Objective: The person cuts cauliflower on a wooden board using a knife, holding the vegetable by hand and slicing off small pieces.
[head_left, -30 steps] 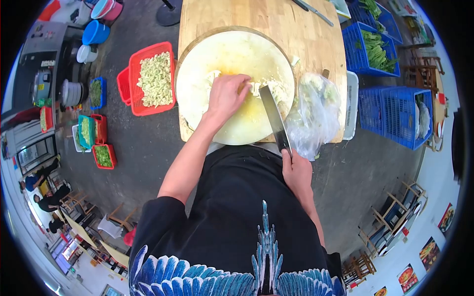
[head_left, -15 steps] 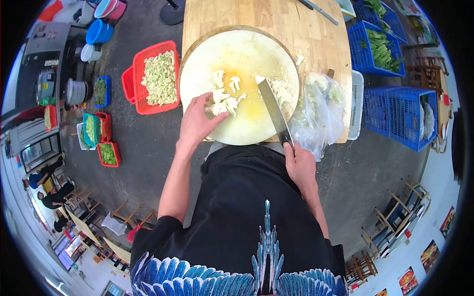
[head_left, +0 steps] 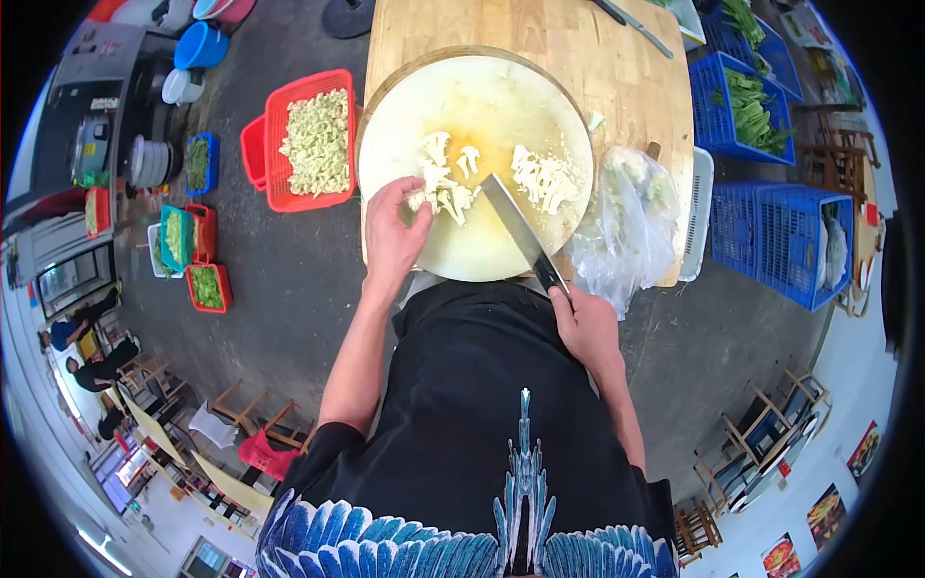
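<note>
My left hand (head_left: 395,233) is at the left side of a round white chopping board (head_left: 462,91), its fingers curled and its thumb bent toward them. A small cauliflower floret shows between thumb and fingertips, beside a cluster of cut cauliflower florets (head_left: 451,199). In my right hand (head_left: 588,329) is a cleaver (head_left: 522,231), held by its dark handle. Its blade slants up and left over the board, the tip near the florets. A second pile of chopped cauliflower (head_left: 546,181) with crumbs lies to the right of the blade.
A red basket (head_left: 310,80) of chopped cauliflower stands left of the wooden table (head_left: 617,96). Right of the board lies a clear plastic bag (head_left: 626,231) with cauliflower. Another knife (head_left: 646,37) lies at the table's far edge. Blue crates (head_left: 756,226) stand to the right.
The cleaver's tip has swung left from the right-hand pile toward the left florets, and the white piece at its tip is off it. My left thumb has drawn closer to the fingers.
</note>
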### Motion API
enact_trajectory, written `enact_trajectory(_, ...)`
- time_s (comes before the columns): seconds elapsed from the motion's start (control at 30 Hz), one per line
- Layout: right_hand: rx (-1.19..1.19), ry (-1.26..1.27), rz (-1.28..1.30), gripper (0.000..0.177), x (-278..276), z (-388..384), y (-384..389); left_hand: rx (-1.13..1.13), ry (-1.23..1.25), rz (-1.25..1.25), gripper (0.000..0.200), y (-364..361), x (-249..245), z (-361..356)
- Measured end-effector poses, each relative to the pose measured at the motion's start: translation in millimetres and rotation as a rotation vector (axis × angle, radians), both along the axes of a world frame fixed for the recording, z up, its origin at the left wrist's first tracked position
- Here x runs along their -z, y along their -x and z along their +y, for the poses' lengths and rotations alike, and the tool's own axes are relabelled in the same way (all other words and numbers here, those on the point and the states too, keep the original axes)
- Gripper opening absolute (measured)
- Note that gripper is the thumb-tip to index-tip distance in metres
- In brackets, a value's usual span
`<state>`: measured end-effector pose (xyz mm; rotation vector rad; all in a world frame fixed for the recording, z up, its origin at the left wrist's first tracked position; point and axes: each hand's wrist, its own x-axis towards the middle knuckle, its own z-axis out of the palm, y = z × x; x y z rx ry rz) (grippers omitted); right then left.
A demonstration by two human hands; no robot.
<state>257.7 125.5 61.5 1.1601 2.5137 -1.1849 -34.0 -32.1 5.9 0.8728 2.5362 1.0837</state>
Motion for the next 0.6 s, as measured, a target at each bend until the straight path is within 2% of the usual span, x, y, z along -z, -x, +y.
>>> enact_trajectory(0.07, 0.000, -0.035, -0.040, 0.025, 3, 1, -3, 0.014, -0.026, 0.019, 0.033, -7, -2, 3)
enact_trajectory(0.17, 0.026, 0.023, -0.001, 0.026, -12, 1, 0, 0.158, 0.158, 0.393, 0.030, -15, -4, 3)
enact_trajectory(0.27, -0.111, 0.019, 0.002, 0.026, -11, 2, -7, 0.325, 0.240, 0.458, 0.027, -13, 0, 4)
enact_trajectory(0.37, -0.154, -0.035, 0.019, 0.026, -13, -2, -7, 0.300, 0.107, 0.326, 0.028, -10, 12, 5)
enact_trajectory(0.6, -0.157, -0.069, 0.012, 0.026, -15, -5, -8, 0.266, 0.075, 0.262, 0.025, -14, 18, 7)
